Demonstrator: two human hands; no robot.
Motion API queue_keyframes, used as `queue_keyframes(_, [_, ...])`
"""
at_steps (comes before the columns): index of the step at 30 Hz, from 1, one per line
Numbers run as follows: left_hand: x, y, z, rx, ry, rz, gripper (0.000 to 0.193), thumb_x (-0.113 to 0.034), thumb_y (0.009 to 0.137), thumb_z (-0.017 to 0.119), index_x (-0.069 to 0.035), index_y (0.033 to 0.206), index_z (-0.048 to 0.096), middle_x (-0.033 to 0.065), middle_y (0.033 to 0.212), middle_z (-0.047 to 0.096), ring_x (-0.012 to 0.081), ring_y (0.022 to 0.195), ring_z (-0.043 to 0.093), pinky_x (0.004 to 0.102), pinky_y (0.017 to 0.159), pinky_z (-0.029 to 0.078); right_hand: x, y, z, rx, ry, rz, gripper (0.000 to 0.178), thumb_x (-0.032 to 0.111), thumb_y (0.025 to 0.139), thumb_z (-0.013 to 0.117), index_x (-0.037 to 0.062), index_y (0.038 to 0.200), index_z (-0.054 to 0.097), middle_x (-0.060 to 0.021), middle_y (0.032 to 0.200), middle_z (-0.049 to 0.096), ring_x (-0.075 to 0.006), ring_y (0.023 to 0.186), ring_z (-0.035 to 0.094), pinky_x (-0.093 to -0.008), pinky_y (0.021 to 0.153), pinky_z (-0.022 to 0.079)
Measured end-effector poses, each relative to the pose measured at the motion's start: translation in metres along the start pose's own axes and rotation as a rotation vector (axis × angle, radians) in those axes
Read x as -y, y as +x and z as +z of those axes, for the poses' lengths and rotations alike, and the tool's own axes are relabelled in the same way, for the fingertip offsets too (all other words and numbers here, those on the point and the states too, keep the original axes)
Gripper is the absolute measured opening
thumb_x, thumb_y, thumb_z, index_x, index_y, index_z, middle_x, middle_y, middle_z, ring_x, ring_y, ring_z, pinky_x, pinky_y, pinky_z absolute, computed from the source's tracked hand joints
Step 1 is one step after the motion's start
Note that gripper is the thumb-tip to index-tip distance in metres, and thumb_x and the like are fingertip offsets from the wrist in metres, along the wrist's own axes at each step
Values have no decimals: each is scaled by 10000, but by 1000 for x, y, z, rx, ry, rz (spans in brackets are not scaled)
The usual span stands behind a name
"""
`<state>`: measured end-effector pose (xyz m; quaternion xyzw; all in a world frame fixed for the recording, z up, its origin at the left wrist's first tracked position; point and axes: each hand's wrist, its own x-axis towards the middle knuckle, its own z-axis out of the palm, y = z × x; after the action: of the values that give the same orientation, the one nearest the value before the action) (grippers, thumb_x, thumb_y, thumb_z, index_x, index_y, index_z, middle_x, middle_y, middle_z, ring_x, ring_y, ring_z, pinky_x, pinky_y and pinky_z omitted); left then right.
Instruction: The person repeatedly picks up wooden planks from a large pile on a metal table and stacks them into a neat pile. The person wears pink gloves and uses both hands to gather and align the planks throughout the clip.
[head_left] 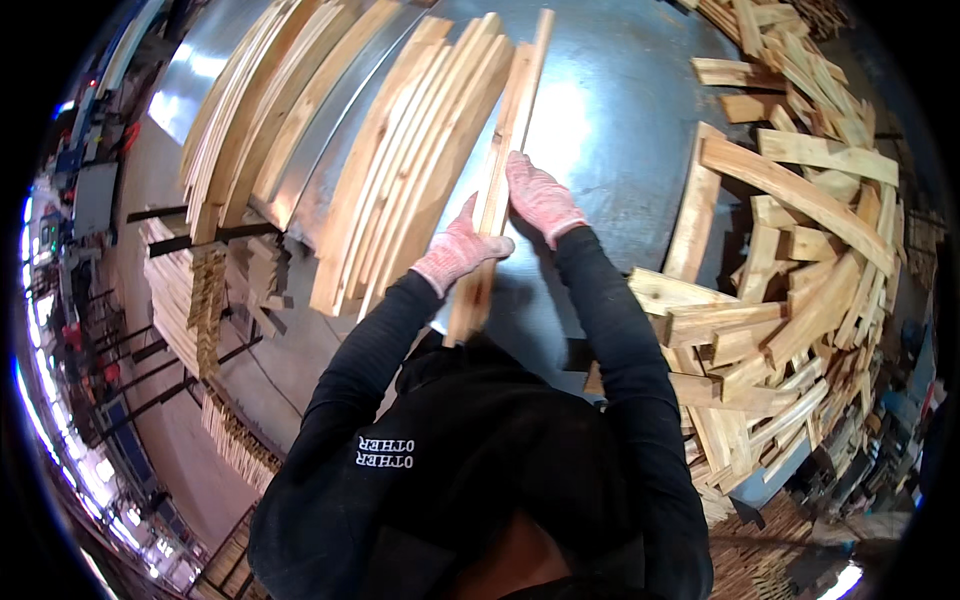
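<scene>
Both hands wear pinkish-white knit gloves. My left hand is closed round the near part of a long pale wooden plank, its thumb across the top. Farther up and to the right, my right hand is closed on the same plank and on a narrower wooden strip lying along its right side. The two pieces run away from my body over the grey metal table. The palms and the gripping fingertips are partly hidden. Just left lies a row of similar planks side by side.
Farther left is another row of planks on the table. Below it, stacked wood rests on dark rack bars. A jumbled heap of short wooden pieces fills the right side, some reaching towards my right arm.
</scene>
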<state>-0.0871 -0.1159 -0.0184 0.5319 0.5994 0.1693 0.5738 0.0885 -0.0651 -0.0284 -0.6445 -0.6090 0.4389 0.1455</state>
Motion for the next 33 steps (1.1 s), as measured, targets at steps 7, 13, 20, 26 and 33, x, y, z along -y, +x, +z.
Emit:
queue_keyframes(7, [21, -16, -31, 295, -483, -121, 726, -366, 812, 745, -31, 1404, 491, 74, 1177, 625, 193, 1111, 570, 339, 1045, 405, -99, -51, -95, -620, -755, 918, 1035, 611, 683, 786, -4, 1422, 403, -216, 1322, 591, -364, 1209, 591, -481, 996, 493])
queue_keyframes(13, [77, 7, -51, 329, -469, 53, 459, -239, 855, 726, -27, 1238, 589, 39, 1083, 653, 146, 1020, 604, 307, 964, 473, -126, -67, -134, -579, -271, 1057, 1135, 564, 702, 793, -5, 1512, 239, -276, 1427, 512, -387, 1293, 547, -456, 1073, 449])
queue_keyframes(20, [35, -17, -54, -47, 385, 3, 623, -415, 791, 718, 69, 1150, 559, 227, 1014, 685, 323, 971, 664, 399, 909, 512, -26, -7, -90, -282, -145, 383, 855, 632, 873, 501, -98, 1317, 534, -322, 1277, 606, -444, 1263, 547, -431, 1078, 408])
queue_keyframes(26, [-24, -37, -88, -94, 801, 17, 569, -432, 872, 674, 50, 1157, 570, 263, 1096, 682, 422, 1046, 650, 451, 930, 512, -1, 60, 12, -93, -99, 289, 824, 620, 1007, 229, -48, 1468, 373, -319, 1316, 576, -450, 1271, 529, -462, 1094, 389])
queue_keyframes(33, [49, 60, -196, -733, 619, -257, 728, -649, 964, 419, 0, 1267, 548, 303, 1279, 598, 431, 1167, 599, 495, 971, 477, 32, 56, 25, -62, -269, 328, 921, 693, 979, 247, -50, 1521, 288, -330, 1254, 611, -458, 1224, 567, -484, 1053, 415])
